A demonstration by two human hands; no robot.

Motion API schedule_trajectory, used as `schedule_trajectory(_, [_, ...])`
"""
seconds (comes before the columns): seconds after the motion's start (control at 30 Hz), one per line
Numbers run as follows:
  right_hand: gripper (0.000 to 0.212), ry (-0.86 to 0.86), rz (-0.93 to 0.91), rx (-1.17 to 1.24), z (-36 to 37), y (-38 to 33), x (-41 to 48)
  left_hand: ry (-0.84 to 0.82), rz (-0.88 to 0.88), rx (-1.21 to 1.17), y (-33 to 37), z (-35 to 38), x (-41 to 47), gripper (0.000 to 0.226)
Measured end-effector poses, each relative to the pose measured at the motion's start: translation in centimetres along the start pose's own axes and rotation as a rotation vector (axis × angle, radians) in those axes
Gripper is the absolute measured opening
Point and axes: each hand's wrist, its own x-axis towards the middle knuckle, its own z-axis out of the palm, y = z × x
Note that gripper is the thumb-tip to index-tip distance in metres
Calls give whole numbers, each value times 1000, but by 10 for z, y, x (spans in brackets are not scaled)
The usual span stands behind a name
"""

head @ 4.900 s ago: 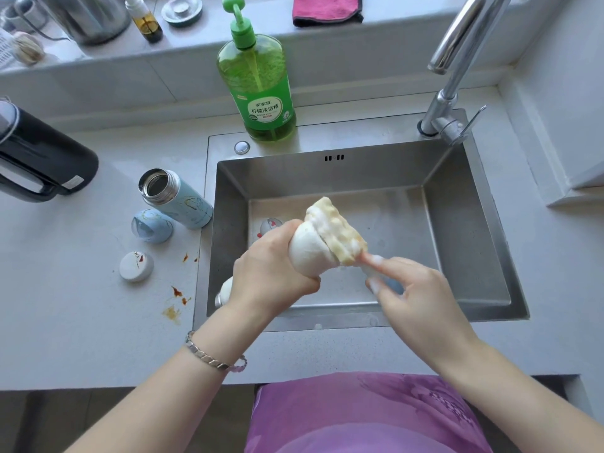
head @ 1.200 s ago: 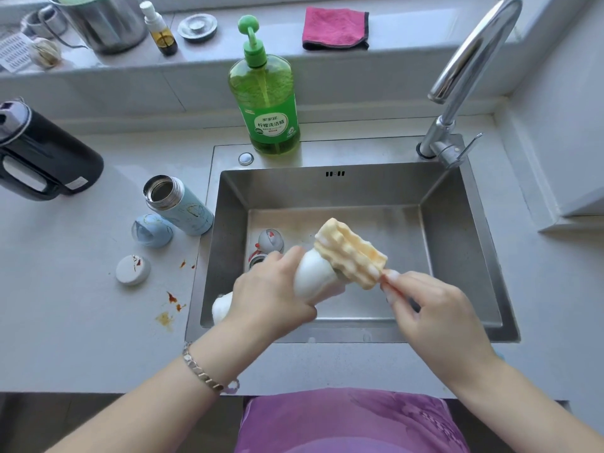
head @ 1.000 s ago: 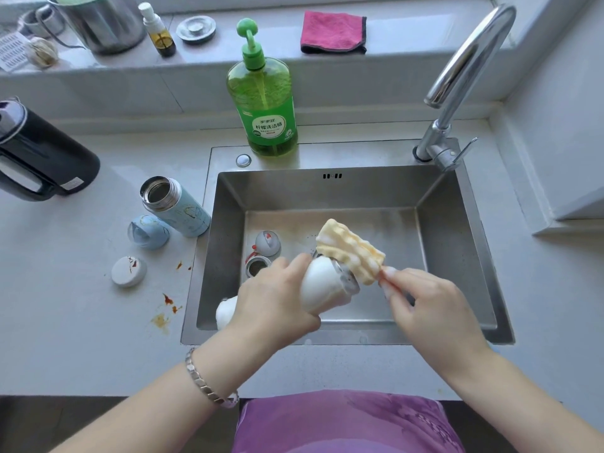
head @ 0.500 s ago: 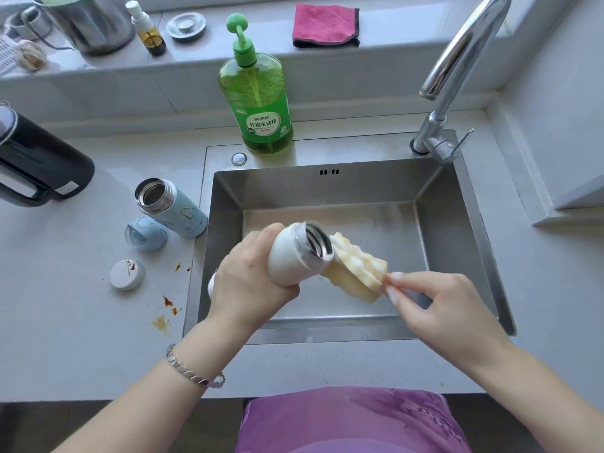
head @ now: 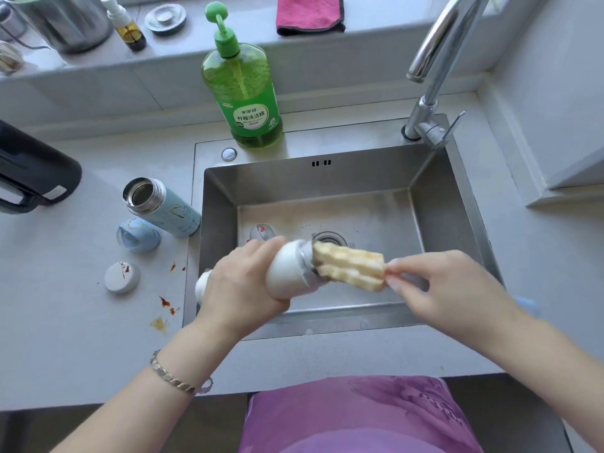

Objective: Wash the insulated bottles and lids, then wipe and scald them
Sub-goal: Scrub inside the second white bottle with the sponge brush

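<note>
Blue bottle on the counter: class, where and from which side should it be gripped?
Wrap a hand round the blue bottle on its painted body, below the steel neck, from the sink side. It stands upright and lidless, so the round wall likely holds best; the blue lid crowds its near-left side.

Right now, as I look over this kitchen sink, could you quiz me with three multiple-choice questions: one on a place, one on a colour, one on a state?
1. The blue bottle stands: A on the counter; B inside a cupboard; C on the floor.
2. The cloth on the ledge is: A white; B yellow; C pink.
3. The blue bottle's mouth is: A capped; B open; C taped shut.

Answers: A, it stands on the counter, left of the sink; C, the folded cloth is plainly pink; B, its bare steel opening shows and a blue lid sits beside it.
</note>
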Motion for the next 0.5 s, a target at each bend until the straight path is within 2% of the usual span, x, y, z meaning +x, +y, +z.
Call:
schedule_trajectory(0.1, [22,-72,-282,-228,-3,-11,5,-44,237,155,7,6,-1,63])
schedule_trajectory(0.13, [20,-93,-272,-225,-6,-13,9,-53,257,151,8,5,-2,63])
schedule_trajectory(0.23, [17,-116,-66,-204,-17,-11,19,1,284,172,4,-3,1,64])
schedule_trajectory(0.27, [18,-117,-61,-201,-17,-11,17,12,280,192,1,-5,3,63])
schedule_trajectory(0.4, [18,-109,-223,-143,-13,-25,10,-36,171,192,-5,-5,4,63])
schedule_trajectory(0.5, [14,-105,-34,-59,-19,-16,25,-33,202,177,-4,-5,-4,63])
